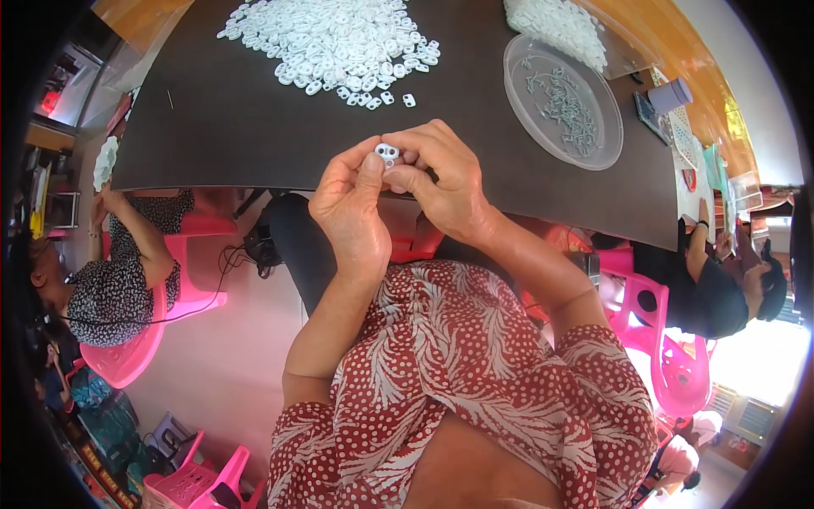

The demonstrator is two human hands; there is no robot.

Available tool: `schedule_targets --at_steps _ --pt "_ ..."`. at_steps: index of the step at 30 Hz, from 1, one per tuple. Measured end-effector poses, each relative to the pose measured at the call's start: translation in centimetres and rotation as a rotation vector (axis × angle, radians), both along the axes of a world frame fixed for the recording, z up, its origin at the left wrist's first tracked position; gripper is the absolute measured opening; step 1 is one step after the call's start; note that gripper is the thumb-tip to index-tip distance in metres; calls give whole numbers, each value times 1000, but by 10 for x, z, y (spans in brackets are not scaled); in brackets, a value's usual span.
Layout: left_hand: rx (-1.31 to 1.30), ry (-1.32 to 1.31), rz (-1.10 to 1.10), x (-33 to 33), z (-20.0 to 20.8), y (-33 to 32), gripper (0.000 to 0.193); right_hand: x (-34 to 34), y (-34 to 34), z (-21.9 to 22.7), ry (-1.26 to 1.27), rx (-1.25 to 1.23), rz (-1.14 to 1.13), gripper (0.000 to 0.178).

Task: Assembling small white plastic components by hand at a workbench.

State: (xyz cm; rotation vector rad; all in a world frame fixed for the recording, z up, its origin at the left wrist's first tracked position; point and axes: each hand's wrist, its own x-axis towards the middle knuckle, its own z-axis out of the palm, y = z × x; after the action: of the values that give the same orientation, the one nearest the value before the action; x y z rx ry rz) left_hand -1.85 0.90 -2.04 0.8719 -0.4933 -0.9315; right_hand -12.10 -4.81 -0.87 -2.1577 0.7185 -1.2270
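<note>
Between both hands, just above the table's near edge, is a small white plastic piece [387, 152] with two dark round holes. My left hand [354, 191] pinches it from the left with thumb and fingers. From the right, my right hand [441, 174] has its thumb and curled fingers closed at the same piece; whether these fingers hide another small part I cannot tell. Beyond the hands lies a big heap of similar white two-holed pieces [339, 42], with a few loose ones at its near side. To the right sits a round clear tray [519, 93] of small grey metal screws or pins.
The dark table [220, 127] spreads in front of me. A clear bag of white pieces [555, 30] lies behind the tray. A cup [670, 96] stands at the far right. People sit on pink plastic chairs [127, 352] on either side.
</note>
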Motion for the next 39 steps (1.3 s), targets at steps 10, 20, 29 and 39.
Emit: schedule_targets --at_steps 10,20,29,39 --pt "-70 -21 -11 0 -1 2 19 2 0 -6 -35 -99 -30 27" --pt "-151 -122 31 -1 -7 2 19 5 7 -8 -132 -115 -63 31" --pt "-187 -99 55 -6 -10 1 17 7 8 -12 -187 -159 -57 33" --pt "-141 -91 30 -4 4 7 17 4 14 -3 -133 -43 -74 32"
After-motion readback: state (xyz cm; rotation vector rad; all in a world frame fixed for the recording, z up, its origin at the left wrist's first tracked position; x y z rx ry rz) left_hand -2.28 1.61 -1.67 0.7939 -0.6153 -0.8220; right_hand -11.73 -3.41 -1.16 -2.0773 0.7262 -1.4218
